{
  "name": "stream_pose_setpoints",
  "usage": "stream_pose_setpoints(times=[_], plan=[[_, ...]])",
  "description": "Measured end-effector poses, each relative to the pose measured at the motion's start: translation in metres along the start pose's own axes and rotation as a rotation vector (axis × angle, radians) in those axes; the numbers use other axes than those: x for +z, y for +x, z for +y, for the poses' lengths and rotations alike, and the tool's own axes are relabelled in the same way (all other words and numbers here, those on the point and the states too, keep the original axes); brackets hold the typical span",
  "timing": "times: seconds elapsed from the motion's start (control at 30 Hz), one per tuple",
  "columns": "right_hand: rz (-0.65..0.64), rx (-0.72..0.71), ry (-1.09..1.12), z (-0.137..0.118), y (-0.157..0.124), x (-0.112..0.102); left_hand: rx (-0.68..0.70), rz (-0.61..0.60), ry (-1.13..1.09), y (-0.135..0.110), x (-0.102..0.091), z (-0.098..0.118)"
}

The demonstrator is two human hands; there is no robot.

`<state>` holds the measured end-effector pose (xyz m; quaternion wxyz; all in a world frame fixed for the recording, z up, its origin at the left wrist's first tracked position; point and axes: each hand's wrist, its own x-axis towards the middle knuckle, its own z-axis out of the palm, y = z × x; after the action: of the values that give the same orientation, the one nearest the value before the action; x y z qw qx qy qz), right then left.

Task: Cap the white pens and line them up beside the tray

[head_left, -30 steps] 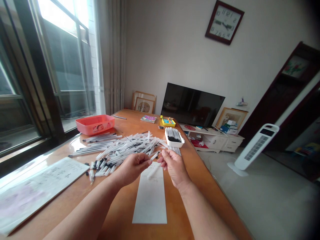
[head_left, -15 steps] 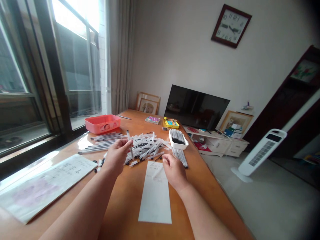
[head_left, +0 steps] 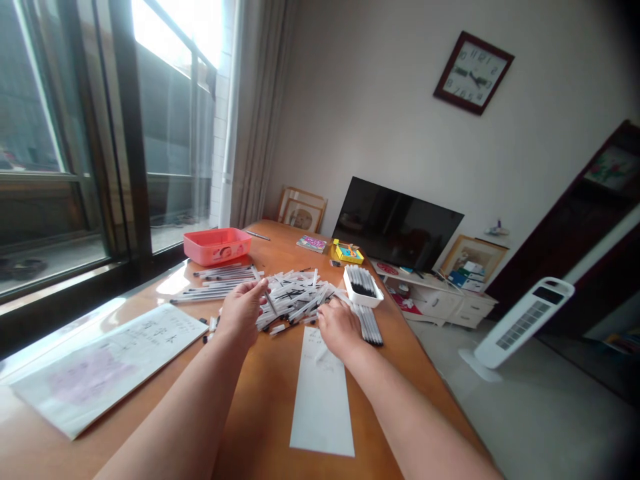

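A white paper strip (head_left: pixel 323 420) lies nearest on a wooden table (head_left: pixel 260 400), a notebook (head_left: pixel 100 373) to its left. Just beyond, a left hand (head_left: pixel 243 310) pinches a slim pen (head_left: pixel 271 305), tilted at the heap's left side — the right hand (head_left: pixel 341 327) reaches to the near right edge of the pile of white pen parts (head_left: pixel 295 293), its grip impossible to tell. Farther off stand a white tray (head_left: pixel 366 299) of pens, right, and a red box (head_left: pixel 215 253), left — a television (head_left: pixel 397 227) beyond.
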<state>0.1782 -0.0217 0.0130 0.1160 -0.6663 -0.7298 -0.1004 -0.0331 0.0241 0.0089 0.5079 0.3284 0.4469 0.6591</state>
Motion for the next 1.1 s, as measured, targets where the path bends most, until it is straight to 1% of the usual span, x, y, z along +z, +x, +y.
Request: stream_pose_setpoints(times=[0.13, 0.27, 0.37, 0.5, 0.7, 0.9, 1.07, 1.1], plan=[[-0.060, -0.104, -0.113, -0.003, 0.023, 0.005, 0.004, -0.007, 0.018, 0.002, -0.002, -0.002], [-0.119, -0.160, -0.151, -0.007, 0.037, 0.007, -0.025, -0.008, 0.006, 0.003, -0.003, -0.004], [-0.156, -0.190, -0.171, -0.010, 0.043, 0.007, -0.044, -0.015, -0.015, 0.003, -0.003, -0.005], [-0.197, -0.224, -0.185, -0.014, 0.049, 0.007, -0.030, -0.014, -0.029, 0.002, -0.003, -0.003], [-0.251, -0.250, -0.167, -0.011, 0.054, 0.009, -0.009, 0.001, 0.016, -0.001, -0.001, 0.000], [-0.241, -0.246, -0.075, -0.011, 0.048, 0.006, -0.019, 0.006, 0.013, -0.001, -0.001, 0.001], [-0.154, -0.166, 0.046, -0.012, 0.037, -0.001, -0.020, 0.005, 0.020, -0.001, -0.001, 0.000], [-0.121, -0.135, 0.113, -0.011, 0.033, -0.002, -0.022, 0.000, 0.019, 0.000, 0.000, -0.001]])
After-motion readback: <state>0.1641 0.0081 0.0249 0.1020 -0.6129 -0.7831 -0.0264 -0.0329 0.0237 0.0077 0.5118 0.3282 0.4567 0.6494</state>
